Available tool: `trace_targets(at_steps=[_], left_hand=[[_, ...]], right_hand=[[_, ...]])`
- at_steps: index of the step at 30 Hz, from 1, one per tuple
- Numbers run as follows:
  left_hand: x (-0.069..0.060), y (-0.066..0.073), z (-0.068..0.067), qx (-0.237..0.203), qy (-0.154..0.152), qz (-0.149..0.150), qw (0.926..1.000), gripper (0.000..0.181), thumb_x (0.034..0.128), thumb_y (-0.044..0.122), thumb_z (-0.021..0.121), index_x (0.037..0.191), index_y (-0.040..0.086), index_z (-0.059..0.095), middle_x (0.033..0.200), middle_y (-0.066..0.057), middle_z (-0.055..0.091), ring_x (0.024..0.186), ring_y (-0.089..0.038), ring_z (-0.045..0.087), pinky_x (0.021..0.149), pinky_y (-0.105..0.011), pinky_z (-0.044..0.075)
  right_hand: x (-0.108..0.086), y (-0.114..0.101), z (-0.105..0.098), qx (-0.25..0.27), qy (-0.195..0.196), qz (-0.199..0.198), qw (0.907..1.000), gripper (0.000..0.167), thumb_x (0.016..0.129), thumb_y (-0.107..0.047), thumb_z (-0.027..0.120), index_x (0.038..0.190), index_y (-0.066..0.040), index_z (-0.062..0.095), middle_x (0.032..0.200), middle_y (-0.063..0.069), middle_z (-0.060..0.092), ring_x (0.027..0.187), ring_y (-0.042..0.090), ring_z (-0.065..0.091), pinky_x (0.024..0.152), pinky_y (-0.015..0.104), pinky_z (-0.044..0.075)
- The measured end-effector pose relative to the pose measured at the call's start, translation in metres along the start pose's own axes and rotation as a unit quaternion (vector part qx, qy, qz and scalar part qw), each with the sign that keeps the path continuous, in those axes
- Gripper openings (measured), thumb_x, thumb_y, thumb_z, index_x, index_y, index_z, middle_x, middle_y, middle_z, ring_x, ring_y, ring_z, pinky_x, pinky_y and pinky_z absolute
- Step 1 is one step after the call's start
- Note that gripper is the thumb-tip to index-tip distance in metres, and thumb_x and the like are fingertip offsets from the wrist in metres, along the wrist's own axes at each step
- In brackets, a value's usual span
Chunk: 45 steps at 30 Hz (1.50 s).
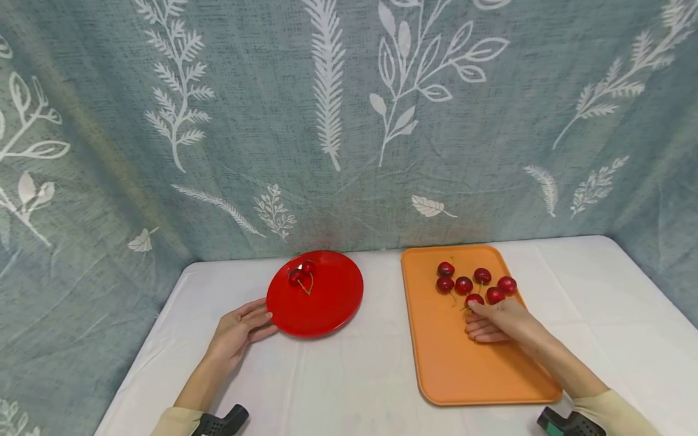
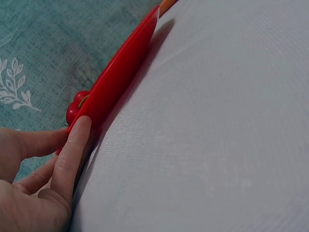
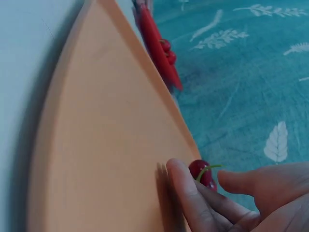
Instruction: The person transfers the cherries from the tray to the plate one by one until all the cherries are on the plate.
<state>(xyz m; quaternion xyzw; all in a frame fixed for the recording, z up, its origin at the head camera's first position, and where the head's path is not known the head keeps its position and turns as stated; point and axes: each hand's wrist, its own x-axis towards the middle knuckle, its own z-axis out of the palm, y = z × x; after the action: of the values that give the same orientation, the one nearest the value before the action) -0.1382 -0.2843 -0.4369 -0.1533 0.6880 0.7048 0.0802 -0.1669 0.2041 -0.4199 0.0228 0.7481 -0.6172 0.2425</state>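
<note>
My left hand is at the left edge of the red plate, its extended fingers touching the rim. In the left wrist view one fingertip overlaps the plate's outer side. Two stemmed cherries lie toward the plate's back left. Over the orange tray, my right hand has its thumb beside the nearest cherry. A gap shows between thumb and index finger in the right wrist view, with a cherry and its green stem beyond; whether the stem is touched cannot be told.
Several other cherries lie in the back part of the tray, two of them close behind my right hand. The white cloth lies between plate and tray. A patterned blue-green curtain stands behind the table.
</note>
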Motion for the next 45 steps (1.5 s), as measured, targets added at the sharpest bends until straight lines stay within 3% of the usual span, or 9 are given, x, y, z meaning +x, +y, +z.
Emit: trace_targets(at_steps=[14, 22, 27, 30, 36, 41, 45], left_hand=[[0.001, -0.001, 0.002, 0.006, 0.012, 0.004, 0.9999, 0.054, 0.0989, 0.006, 0.055, 0.147, -0.004, 0.034, 0.144, -0.025, 0.046, 0.098, -0.011, 0.069, 0.085, -0.031, 0.057], [0.002, -0.002, 0.001, 0.012, 0.014, 0.005, 0.9998, 0.053, 0.0985, 0.006, 0.055, 0.147, -0.005, 0.034, 0.142, -0.025, 0.047, 0.098, -0.012, 0.069, 0.085, -0.031, 0.057], [0.002, -0.002, 0.0, 0.007, 0.008, 0.007, 0.9999, 0.054, 0.0981, 0.005, 0.055, 0.147, -0.006, 0.034, 0.14, -0.024, 0.05, 0.098, -0.013, 0.068, 0.085, -0.032, 0.057], [0.002, -0.001, 0.0, 0.007, 0.012, 0.008, 0.9999, 0.053, 0.098, 0.004, 0.055, 0.146, -0.005, 0.035, 0.138, -0.022, 0.052, 0.097, -0.012, 0.069, 0.085, -0.032, 0.057], [0.001, 0.001, 0.0, 0.002, 0.011, 0.013, 0.9999, 0.054, 0.0977, 0.005, 0.057, 0.146, -0.006, 0.035, 0.137, -0.023, 0.053, 0.097, -0.014, 0.069, 0.085, -0.032, 0.057], [0.0, -0.001, 0.001, -0.001, 0.009, 0.014, 0.9999, 0.054, 0.0981, 0.004, 0.056, 0.146, -0.006, 0.034, 0.137, -0.022, 0.053, 0.098, -0.016, 0.07, 0.084, -0.032, 0.057], [0.001, -0.002, 0.0, 0.0, 0.013, 0.014, 0.9998, 0.053, 0.0979, 0.004, 0.056, 0.146, -0.005, 0.036, 0.137, -0.022, 0.054, 0.099, -0.017, 0.07, 0.084, -0.032, 0.057]], right_hand=[[0.006, -0.005, 0.007, -0.003, -0.012, 0.026, 0.9996, 0.049, 0.099, -0.032, 0.059, 0.11, 0.016, 0.065, 0.082, 0.011, 0.073, 0.071, 0.016, 0.073, 0.066, 0.027, 0.061], [0.007, 0.004, 0.007, 0.0, -0.027, 0.031, 0.9992, 0.034, 0.093, -0.024, 0.067, 0.101, 0.009, 0.071, 0.081, 0.008, 0.074, 0.071, 0.015, 0.072, 0.068, 0.027, 0.06], [0.002, 0.004, 0.008, -0.016, -0.017, 0.012, 0.9997, 0.03, 0.093, -0.016, 0.067, 0.102, 0.013, 0.069, 0.08, 0.009, 0.073, 0.071, 0.016, 0.072, 0.067, 0.028, 0.061], [-0.003, 0.0, 0.008, -0.059, 0.007, -0.011, 0.9982, 0.028, 0.093, -0.012, 0.066, 0.099, 0.015, 0.069, 0.078, 0.01, 0.073, 0.068, 0.016, 0.072, 0.064, 0.028, 0.061], [-0.011, -0.006, 0.006, -0.146, 0.064, -0.038, 0.9865, 0.025, 0.095, -0.01, 0.063, 0.095, 0.014, 0.071, 0.076, 0.012, 0.072, 0.067, 0.021, 0.071, 0.061, 0.029, 0.061], [-0.014, -0.01, -0.001, -0.159, 0.074, -0.058, 0.9828, 0.028, 0.096, -0.012, 0.063, 0.094, 0.014, 0.071, 0.078, 0.014, 0.072, 0.069, 0.022, 0.071, 0.062, 0.029, 0.061], [-0.013, -0.015, -0.006, -0.133, 0.067, -0.068, 0.9864, 0.032, 0.098, -0.015, 0.061, 0.1, 0.017, 0.068, 0.083, 0.016, 0.073, 0.073, 0.021, 0.072, 0.066, 0.029, 0.061]])
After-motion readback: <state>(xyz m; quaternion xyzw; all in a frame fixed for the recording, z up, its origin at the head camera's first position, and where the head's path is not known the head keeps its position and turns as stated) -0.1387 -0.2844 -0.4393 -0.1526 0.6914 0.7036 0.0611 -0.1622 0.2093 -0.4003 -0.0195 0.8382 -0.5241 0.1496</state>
